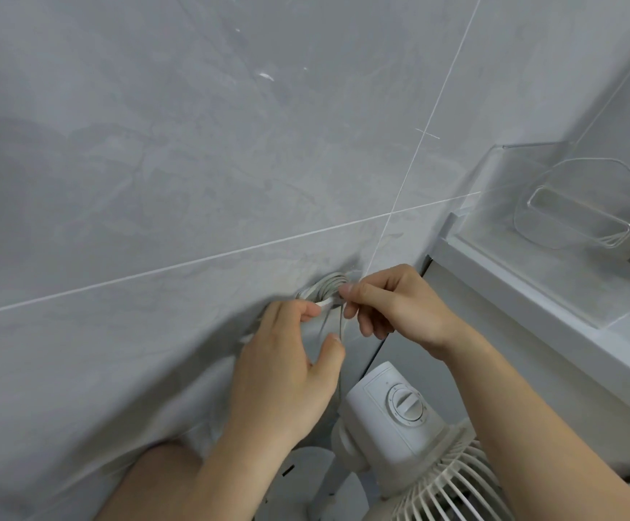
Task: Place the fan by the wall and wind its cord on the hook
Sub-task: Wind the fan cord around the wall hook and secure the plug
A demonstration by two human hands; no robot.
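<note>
Head view: both hands at the coiled cord on the wall

Head view shows the left hand [287,374] pinching a white strand of the cord [324,291], thumb apart below. Just beside it, the right hand [392,306] curls its fingers round the coil, which sits against the grey tiled wall [155,163]. Whatever carries the coil is hidden. Below the right hand stands the white fan [403,419], close to the wall.
</note>
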